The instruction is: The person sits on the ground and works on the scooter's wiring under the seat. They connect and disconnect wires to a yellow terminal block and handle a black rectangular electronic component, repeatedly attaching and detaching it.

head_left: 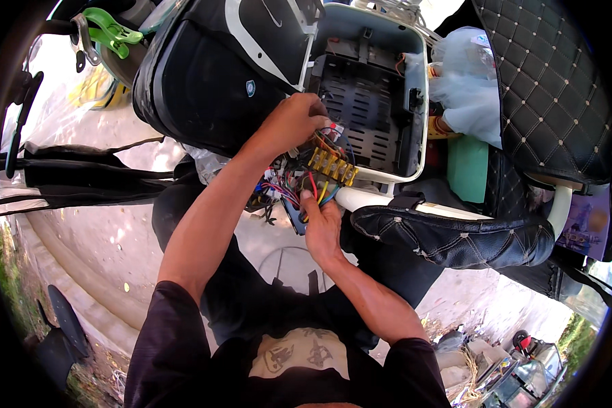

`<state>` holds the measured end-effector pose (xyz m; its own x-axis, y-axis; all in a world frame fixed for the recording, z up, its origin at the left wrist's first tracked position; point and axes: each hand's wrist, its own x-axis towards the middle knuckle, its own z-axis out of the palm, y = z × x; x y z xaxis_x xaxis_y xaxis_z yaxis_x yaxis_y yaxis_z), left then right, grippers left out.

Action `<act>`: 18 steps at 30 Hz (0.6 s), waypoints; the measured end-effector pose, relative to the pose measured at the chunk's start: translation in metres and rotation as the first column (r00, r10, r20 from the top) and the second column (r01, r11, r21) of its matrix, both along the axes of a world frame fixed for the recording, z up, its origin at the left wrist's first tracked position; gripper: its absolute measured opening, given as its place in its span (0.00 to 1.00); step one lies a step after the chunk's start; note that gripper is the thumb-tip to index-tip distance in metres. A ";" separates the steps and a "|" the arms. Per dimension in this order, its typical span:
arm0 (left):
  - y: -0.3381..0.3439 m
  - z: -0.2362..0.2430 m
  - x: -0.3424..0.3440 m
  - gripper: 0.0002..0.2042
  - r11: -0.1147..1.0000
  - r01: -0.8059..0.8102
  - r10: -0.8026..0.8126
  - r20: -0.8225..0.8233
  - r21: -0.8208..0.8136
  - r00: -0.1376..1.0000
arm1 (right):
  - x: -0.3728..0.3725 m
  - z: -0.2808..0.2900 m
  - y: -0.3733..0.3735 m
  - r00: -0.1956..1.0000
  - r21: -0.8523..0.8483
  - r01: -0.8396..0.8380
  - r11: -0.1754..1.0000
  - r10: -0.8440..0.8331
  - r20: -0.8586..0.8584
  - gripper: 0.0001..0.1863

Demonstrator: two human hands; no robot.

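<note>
A bundle of coloured wires [279, 187] hangs out at the near edge of an open under-seat compartment [423, 136] with a pale rim. Over the bundle lies a brass-coloured terminal block [332, 167]. My left hand [294, 124] reaches in above the block, fingers curled together by a white connector [336, 129]; what they pinch is hidden. From below, my right hand [324, 231] closes round thick red, yellow and blue wires [323, 192], thumb on top. Beside it, partly covered, is a flat dark blue part [294, 221].
The tipped-up black seat [197, 81] stands left of the compartment. To the right are a quilted black seat back [551, 88], a padded armrest [455, 234], a green box [467, 166] and a pale plastic bag [466, 81]. Green clamps [109, 32] hang upper left.
</note>
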<state>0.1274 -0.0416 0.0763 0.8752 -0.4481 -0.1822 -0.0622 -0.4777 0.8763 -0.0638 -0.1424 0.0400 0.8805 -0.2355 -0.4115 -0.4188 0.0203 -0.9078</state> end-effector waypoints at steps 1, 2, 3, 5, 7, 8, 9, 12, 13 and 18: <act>-0.002 0.000 -0.001 0.12 1.000 -0.019 0.019 -0.005 0.017 1.000 | 0.000 0.001 -0.001 1.000 0.010 -0.009 1.000 0.009 0.008 0.15; -0.003 0.000 -0.001 0.12 0.999 -0.038 0.038 -0.010 0.033 0.999 | 0.000 0.001 -0.002 1.000 0.021 -0.019 1.000 0.019 0.016 0.15; -0.004 0.001 -0.002 0.12 0.998 -0.040 0.039 0.007 0.047 0.999 | 0.000 0.002 -0.003 0.999 0.031 -0.029 0.999 0.028 0.024 0.15; -0.003 0.003 -0.004 0.13 0.996 -0.042 0.039 0.039 0.080 0.999 | 0.001 0.003 -0.002 1.000 0.059 -0.013 0.998 0.012 0.013 0.16; -0.003 0.011 -0.005 0.14 0.991 -0.039 0.039 0.006 0.131 0.999 | 0.002 0.005 -0.001 1.000 0.088 0.004 0.996 -0.004 0.004 0.17; -0.003 0.012 -0.006 0.14 0.987 -0.037 0.039 -0.009 0.155 0.999 | 0.002 0.005 -0.001 1.000 0.103 0.013 0.995 -0.013 -0.001 0.17; -0.003 0.011 -0.008 0.14 0.989 -0.044 0.042 0.019 0.139 0.999 | 0.003 0.006 -0.001 1.000 0.118 0.022 0.993 -0.022 -0.006 0.17; 0.001 0.010 -0.012 0.14 0.993 -0.074 0.072 0.017 0.094 0.997 | 0.005 0.013 -0.001 1.000 0.148 0.020 0.989 -0.021 0.009 0.18; 0.001 0.015 -0.014 0.15 0.993 -0.089 0.093 -0.043 0.078 0.995 | 0.005 0.013 -0.001 1.000 0.170 0.028 0.985 -0.030 0.006 0.17; 0.002 0.029 -0.032 0.15 0.930 -0.326 0.336 0.033 -0.170 0.941 | 0.004 0.005 -0.004 0.999 0.232 0.043 0.972 -0.039 -0.024 0.17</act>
<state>0.0949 -0.0392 0.1057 0.9859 -0.1499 -0.0747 0.0205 -0.3342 0.9423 -0.0595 -0.1468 0.0453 0.8634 -0.1674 -0.4759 -0.4306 0.2472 -0.8681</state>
